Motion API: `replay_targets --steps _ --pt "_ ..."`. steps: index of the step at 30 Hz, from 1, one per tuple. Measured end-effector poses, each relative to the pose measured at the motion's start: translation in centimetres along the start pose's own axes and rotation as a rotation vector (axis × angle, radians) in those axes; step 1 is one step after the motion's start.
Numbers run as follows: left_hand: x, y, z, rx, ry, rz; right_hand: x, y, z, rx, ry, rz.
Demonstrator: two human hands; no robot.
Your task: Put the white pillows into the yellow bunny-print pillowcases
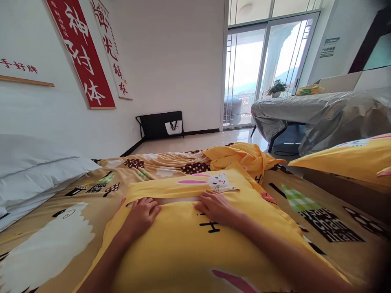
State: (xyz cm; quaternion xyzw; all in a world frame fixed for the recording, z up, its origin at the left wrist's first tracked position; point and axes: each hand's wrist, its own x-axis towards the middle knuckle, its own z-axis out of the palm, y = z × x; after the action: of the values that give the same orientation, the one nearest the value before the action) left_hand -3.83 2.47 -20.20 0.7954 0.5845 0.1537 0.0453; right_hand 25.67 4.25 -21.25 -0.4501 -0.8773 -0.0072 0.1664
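A yellow pillowcase [171, 240] with rabbit prints and black lettering lies in front of me on the bed, filled by a pillow. Its opening runs crosswise, and a strip of the white pillow [177, 200] shows in the gap. At the left end of the opening, my left hand [143, 213] has its fingers bent over the cloth edge, thumb to the right. My right hand [215, 206] grips the edge at the other end, just below the printed rabbit face. Both sets of fingertips are partly hidden in the cloth.
Under the pillow spreads a brown patterned bedsheet [106, 191]. Crumpled yellow cloth [241, 156] lies beyond it. White pillows [39, 171] are stacked at left, another yellow pillow [345, 156] at right. Behind stand a plastic-covered table [305, 106] and a black folded item [155, 124] against the wall.
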Motion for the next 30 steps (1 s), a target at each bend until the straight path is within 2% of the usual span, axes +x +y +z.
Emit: replay_targets --steps 3,6,11,15,18,21,24,27,30 --pt "-0.9 -2.3 0.0 0.044 0.062 -0.052 -1.9 2.1 -1.0 -0.064 -0.031 0.092" --pt "-1.6 -3.9 0.2 0.023 0.049 -0.085 -2.7 3.7 -1.7 -0.111 -0.066 0.150" --pt "-1.3 -4.0 0.2 -0.004 0.002 -0.125 -1.7 4.4 -2.6 -0.151 -0.212 0.224" --pt "-0.8 -4.0 0.3 -0.022 -0.038 -0.113 -1.7 4.5 -1.8 -0.096 -0.143 0.256" --pt "-0.9 -3.9 0.4 0.037 -0.010 -0.106 -2.3 4.9 -0.9 -0.024 -0.057 0.282" --pt "-0.9 -2.4 0.6 0.106 0.061 -0.070 -2.7 5.4 -0.8 0.016 -0.040 0.268" --pt "-0.5 0.6 0.8 0.046 0.093 0.090 -3.0 5.5 -1.4 0.018 -0.049 0.275" --pt "0.4 3.8 1.1 -0.018 0.044 0.215 -3.6 5.5 -2.5 0.009 -0.045 0.282" --pt "1.3 5.2 1.4 -0.052 -0.026 0.212 -4.4 5.7 -3.6 0.029 -0.015 0.228"
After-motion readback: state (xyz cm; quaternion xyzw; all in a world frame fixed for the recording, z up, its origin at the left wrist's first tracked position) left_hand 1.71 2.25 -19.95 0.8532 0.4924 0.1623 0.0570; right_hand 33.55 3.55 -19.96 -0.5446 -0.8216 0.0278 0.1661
